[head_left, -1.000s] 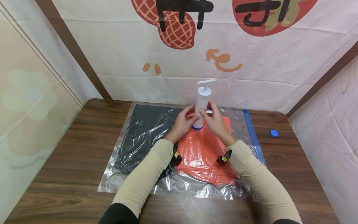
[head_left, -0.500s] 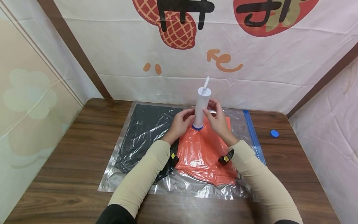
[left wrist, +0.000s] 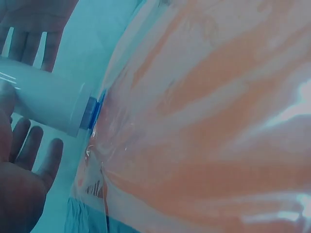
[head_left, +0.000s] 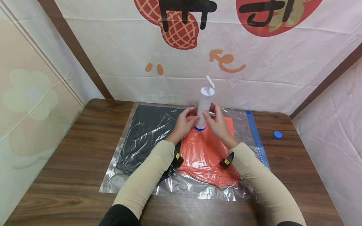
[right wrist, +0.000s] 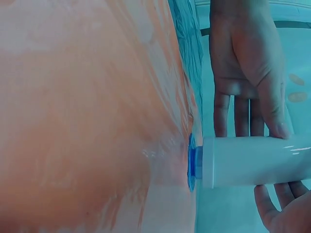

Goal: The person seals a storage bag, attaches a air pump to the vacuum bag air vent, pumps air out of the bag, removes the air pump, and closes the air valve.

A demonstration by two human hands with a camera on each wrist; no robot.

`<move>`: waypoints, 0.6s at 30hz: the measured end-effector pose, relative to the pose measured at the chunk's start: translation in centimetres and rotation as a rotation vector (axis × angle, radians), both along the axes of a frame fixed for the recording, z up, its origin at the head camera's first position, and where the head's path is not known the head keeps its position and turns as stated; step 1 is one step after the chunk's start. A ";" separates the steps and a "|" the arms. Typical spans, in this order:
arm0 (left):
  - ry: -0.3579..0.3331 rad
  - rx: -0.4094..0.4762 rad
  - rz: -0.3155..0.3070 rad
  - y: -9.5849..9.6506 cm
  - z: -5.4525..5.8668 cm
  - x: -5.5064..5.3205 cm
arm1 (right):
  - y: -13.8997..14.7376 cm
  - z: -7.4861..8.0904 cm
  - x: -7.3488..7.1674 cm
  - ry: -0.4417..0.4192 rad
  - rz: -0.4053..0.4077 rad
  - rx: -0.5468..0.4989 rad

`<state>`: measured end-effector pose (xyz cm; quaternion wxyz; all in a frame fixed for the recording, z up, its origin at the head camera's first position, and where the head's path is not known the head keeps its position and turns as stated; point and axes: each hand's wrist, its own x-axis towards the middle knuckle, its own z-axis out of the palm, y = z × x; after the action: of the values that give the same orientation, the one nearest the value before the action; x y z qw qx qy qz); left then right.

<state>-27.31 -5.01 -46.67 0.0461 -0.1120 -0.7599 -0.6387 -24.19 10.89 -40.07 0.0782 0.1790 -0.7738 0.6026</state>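
Note:
A white hand pump [head_left: 205,103] with a T-shaped handle stands upright over a blue valve [right wrist: 191,162] on a clear vacuum storage bag [head_left: 186,190]. My left hand [head_left: 181,126] holds the pump's lower barrel from the left, thumb in front. From the right, my right hand [head_left: 219,125] holds the same barrel with its thumb in front and fingers behind. The left wrist view shows the pump's base [left wrist: 77,109] right at the valve. Inside the bag, a folded orange item [head_left: 202,160] lies under the pump, with a folded black item [head_left: 144,135] to its left.
A blue cap [head_left: 277,134] lies on the wooden table [head_left: 294,175] to the right of the bag. The bag's blue zip strip [head_left: 255,135] runs along its right edge. A printed cloth wall [head_left: 127,56] rises behind the table.
The pump has turned about its upright axis, its handle swinging from sideways to slanted. My hands spread slightly apart half a second ago and have come back in round the barrel.

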 end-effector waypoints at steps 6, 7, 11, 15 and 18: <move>-0.016 -0.049 -0.059 0.2 0.1 0.1 | -0.3 0.0 -0.1 -0.006 0.012 0.004; -0.012 -0.052 -0.064 0.2 0.1 0.1 | -0.3 0.0 -0.2 -0.008 0.011 0.008; 0.002 -0.039 -0.054 0.0 0.0 0.4 | -0.1 0.0 -0.2 -0.022 0.005 0.019; 0.047 -0.024 -0.037 -0.5 -0.3 0.4 | 0.2 -0.2 -0.2 -0.009 -0.013 -0.008; 0.075 -0.012 -0.022 -0.7 -0.2 0.4 | 0.4 -0.4 -0.2 0.032 -0.027 -0.025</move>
<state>-26.92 -5.72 -46.89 0.0666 -0.1445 -0.7602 -0.6299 -24.38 11.34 -40.44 0.1010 0.1774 -0.7672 0.6081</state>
